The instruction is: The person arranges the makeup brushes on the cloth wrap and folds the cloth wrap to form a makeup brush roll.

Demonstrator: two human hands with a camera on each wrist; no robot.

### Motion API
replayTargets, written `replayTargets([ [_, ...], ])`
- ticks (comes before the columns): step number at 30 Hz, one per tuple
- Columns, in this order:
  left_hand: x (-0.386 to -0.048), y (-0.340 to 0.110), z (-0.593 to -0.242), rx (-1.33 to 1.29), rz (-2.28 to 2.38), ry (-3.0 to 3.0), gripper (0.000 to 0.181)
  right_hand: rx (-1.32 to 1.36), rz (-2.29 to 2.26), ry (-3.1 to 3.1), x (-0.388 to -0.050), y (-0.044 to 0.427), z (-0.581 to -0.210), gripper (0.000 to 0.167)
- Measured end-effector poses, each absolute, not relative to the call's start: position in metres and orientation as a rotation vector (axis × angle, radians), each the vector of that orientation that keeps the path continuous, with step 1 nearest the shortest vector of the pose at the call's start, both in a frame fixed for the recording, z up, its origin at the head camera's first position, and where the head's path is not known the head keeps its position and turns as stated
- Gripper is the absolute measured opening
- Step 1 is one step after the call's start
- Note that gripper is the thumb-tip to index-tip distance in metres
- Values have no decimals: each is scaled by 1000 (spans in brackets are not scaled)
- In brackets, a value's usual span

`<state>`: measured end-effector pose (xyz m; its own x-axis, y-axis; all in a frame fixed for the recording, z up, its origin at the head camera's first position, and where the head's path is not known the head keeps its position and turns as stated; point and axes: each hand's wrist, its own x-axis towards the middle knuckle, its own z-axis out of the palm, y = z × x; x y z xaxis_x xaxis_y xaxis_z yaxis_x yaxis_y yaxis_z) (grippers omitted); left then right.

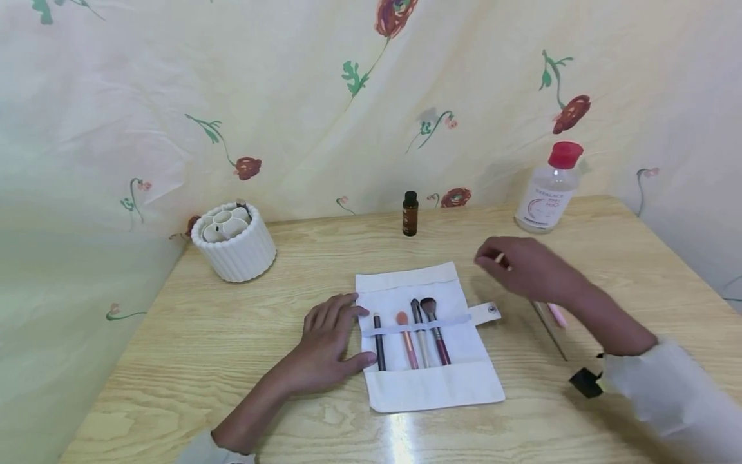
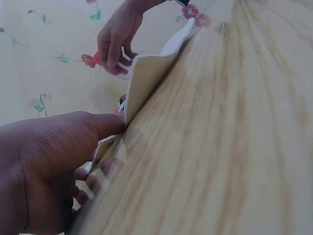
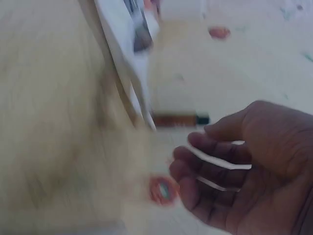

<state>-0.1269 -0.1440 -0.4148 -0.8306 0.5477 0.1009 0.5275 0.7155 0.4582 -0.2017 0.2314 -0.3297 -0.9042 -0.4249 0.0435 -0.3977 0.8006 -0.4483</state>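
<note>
A white cloth brush roll (image 1: 429,390) lies unfolded on the table. Tucked under its strap are several makeup brushes: a slim black-handled brush (image 1: 379,345), a brush with a peach head (image 1: 404,320), a pale-handled brush (image 1: 421,338) and a fluffy dark-headed brush (image 1: 430,308). My left hand (image 1: 324,348) rests at the roll's left edge, its thumb and fingertips touching the cloth. Above the table, right of the roll, is my right hand (image 1: 522,267), fingers loosely bent. The right wrist view shows nothing held in the right hand (image 3: 244,171).
A white ribbed pot (image 1: 240,251) stands back left. A small brown bottle (image 1: 410,216) and a clear bottle with a red cap (image 1: 545,193) stand near the patterned cloth backdrop. A thin dark stick (image 1: 551,332) and a pink item (image 1: 558,314) lie partly beneath the right forearm.
</note>
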Motion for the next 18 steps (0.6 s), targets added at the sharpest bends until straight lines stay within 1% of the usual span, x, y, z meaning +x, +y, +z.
replayTargets([
  [4, -127, -145, -414, 886, 746, 2867, 68, -510, -484, 2984, -203, 261, -321, 20],
  [8, -127, -146, -414, 888, 763, 2862, 68, -434, -287, 2947, -201, 279, -325, 24],
  [18, -128, -147, -416, 898, 774, 2851, 68, -262, -205, 2807, -193, 281, -342, 31],
])
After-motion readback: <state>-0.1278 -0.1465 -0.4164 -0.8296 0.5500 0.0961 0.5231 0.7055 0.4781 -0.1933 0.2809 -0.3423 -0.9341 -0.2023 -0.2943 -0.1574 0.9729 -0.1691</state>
